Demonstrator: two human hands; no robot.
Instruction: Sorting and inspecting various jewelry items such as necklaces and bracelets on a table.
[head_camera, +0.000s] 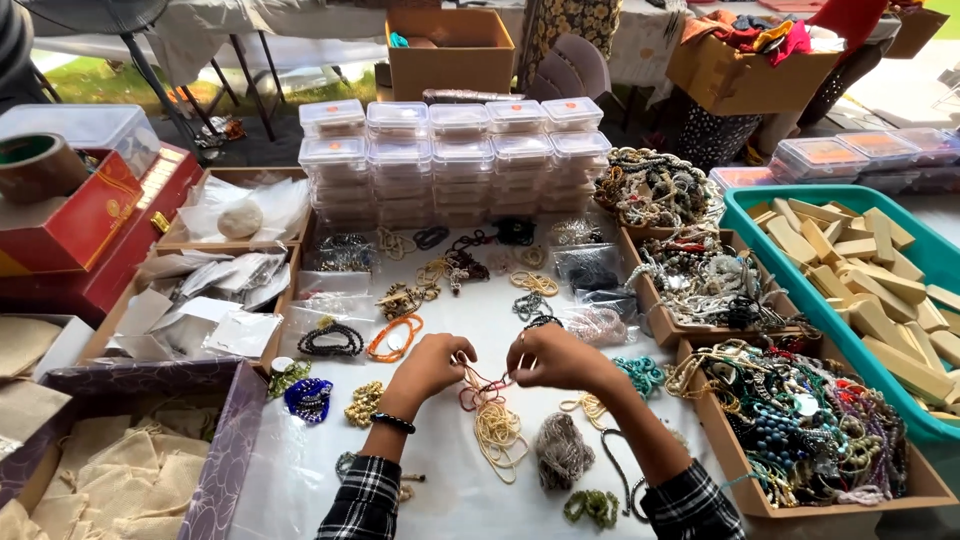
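My left hand (428, 366) and my right hand (555, 357) meet over the middle of a white table (450, 500). Between their fingertips they pinch a thin string of small cream and red beads (487, 400). The string hangs down into a loose cream bead heap (497, 432) on the table. A dark band circles my left wrist, and both sleeves are black-and-white plaid. Close by lie an orange bead loop (394, 338), a black bead loop (331, 342), a grey tangle (561, 450) and a turquoise strand (641, 374).
Stacked clear lidded boxes (455, 165) stand behind. Cardboard trays of tangled necklaces (800, 420) (700, 275) line the right, beside a teal bin of wooden blocks (870, 270). At left are trays of plastic bags (200, 300), a purple box of cloth pouches (120, 460) and red boxes (90, 215).
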